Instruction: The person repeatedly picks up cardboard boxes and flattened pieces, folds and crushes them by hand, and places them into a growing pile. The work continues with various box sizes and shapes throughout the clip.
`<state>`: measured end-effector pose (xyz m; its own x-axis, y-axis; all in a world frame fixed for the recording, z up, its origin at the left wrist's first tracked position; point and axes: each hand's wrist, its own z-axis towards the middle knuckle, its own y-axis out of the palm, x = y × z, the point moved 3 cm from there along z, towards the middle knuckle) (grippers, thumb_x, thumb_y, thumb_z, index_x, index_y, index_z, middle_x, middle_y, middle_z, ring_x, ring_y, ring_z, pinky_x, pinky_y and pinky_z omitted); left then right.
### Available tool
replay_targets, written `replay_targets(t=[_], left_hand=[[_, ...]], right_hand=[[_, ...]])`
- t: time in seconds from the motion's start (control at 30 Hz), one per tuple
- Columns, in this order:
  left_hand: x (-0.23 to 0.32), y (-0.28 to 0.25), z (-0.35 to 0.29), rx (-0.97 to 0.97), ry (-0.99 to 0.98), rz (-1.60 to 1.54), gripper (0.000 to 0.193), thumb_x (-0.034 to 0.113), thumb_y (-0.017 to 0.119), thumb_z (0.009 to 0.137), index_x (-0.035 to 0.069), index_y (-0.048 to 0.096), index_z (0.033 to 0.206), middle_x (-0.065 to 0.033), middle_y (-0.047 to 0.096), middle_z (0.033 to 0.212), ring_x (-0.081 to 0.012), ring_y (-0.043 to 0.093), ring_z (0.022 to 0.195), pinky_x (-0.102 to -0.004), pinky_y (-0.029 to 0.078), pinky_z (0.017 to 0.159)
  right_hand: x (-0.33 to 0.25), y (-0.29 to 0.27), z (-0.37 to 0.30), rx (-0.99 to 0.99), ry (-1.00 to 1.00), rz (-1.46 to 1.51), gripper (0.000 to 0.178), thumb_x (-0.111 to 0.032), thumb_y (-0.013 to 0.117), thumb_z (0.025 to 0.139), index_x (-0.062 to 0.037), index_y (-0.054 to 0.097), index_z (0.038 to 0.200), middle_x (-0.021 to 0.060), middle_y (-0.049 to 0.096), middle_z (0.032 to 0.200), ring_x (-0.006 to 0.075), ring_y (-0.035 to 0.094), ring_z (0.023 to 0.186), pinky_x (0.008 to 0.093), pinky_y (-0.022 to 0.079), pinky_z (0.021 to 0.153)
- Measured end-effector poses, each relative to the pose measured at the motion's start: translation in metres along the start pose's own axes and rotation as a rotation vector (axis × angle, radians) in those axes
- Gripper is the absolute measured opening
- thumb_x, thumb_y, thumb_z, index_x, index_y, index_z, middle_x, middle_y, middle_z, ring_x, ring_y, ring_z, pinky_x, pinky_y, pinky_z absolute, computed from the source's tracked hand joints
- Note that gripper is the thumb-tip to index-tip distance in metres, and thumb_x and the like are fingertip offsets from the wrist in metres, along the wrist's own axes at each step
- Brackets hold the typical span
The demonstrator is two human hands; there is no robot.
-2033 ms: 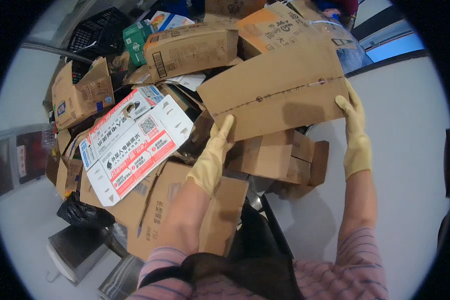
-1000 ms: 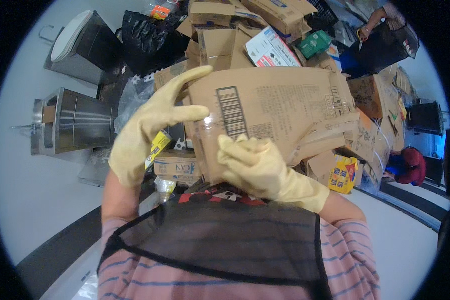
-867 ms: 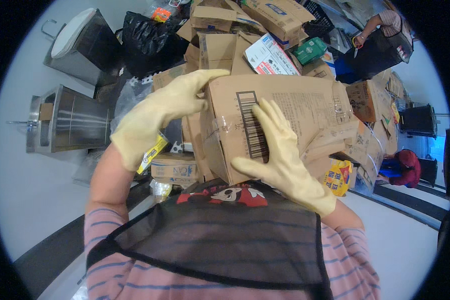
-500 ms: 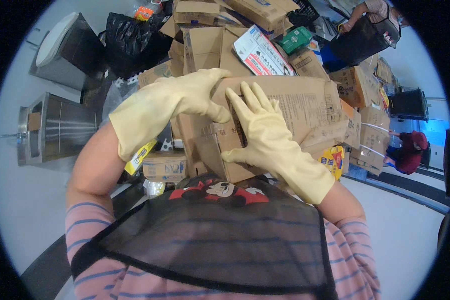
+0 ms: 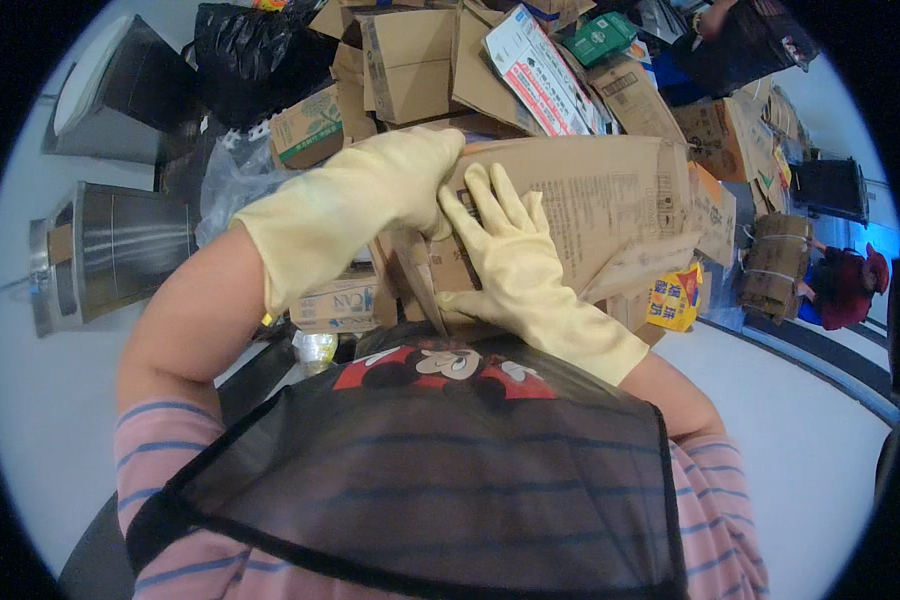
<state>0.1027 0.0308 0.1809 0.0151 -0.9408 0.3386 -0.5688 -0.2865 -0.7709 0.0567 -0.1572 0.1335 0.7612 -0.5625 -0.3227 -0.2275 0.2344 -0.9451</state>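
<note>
A flattened brown cardboard box (image 5: 610,200) with printed sides stands tilted before me, a loose flap hanging at its lower right. Both of my hands wear pale yellow rubber gloves. My left hand (image 5: 370,190) grips the box's upper left edge, thumb on the near side and fingers bent over the top, partly hidden. On the box's printed face lies my right hand (image 5: 518,260), its fingers spread and the thumb pointing left near the lower edge.
Piled beyond are open cartons (image 5: 410,60), a white-and-red printed panel (image 5: 540,75) and a green box (image 5: 600,38). Left are a black bag (image 5: 255,60) and a metal cabinet (image 5: 130,250). A person in red (image 5: 850,285) holds tied cardboard (image 5: 775,265) at right.
My left hand has bent further over the box's edge, and the right has slid slightly left with its fingers still spread. At right, the person in red has pulled the tied cardboard away from the pile.
</note>
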Motion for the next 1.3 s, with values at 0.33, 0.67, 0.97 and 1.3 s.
replay_targets(t=[0.33,0.67,0.97,1.3], left_hand=[[-0.004,-0.008,0.006,-0.024,0.006,-0.085,0.094,0.022,0.095,0.081,0.009,0.051,0.163,-0.0239,0.073,0.142,-0.0368,0.072,0.130,-0.0444,0.058,0.109],[0.004,-0.013,0.008,-0.036,0.015,-0.153,0.098,0.030,0.097,0.077,0.010,0.053,0.162,-0.0230,0.072,0.144,-0.0375,0.069,0.135,-0.0458,0.057,0.112],[0.012,-0.019,0.009,-0.046,0.068,-0.169,0.094,0.031,0.095,0.075,0.009,0.057,0.159,-0.0260,0.072,0.142,-0.0396,0.070,0.132,-0.0484,0.057,0.110],[-0.008,0.036,-0.010,0.342,0.334,-0.734,0.082,0.038,0.085,0.088,0.004,0.058,0.158,-0.0204,0.065,0.156,-0.0347,0.066,0.140,-0.0439,0.054,0.115]], right_hand=[[-0.027,0.004,0.021,0.094,-0.362,-0.397,0.022,-0.020,0.078,0.074,-0.0033,0.072,0.086,0.0101,0.064,0.070,0.0311,0.067,0.061,0.0428,0.053,0.053],[0.000,-0.033,0.029,-0.268,-0.842,-0.516,0.024,-0.018,0.073,0.084,0.0038,0.078,0.095,0.0166,0.077,0.089,0.0324,0.078,0.079,0.0469,0.063,0.062],[0.001,-0.051,0.030,-0.144,-0.934,-0.687,0.024,-0.021,0.073,0.080,-0.0004,0.076,0.091,0.0150,0.067,0.072,0.0273,0.070,0.070,0.0432,0.048,0.050],[0.024,-0.178,0.127,-0.131,-0.677,-0.356,0.050,-0.043,0.067,0.102,-0.0015,0.071,0.128,0.0224,0.073,0.116,0.0326,0.075,0.102,0.0477,0.059,0.079]])
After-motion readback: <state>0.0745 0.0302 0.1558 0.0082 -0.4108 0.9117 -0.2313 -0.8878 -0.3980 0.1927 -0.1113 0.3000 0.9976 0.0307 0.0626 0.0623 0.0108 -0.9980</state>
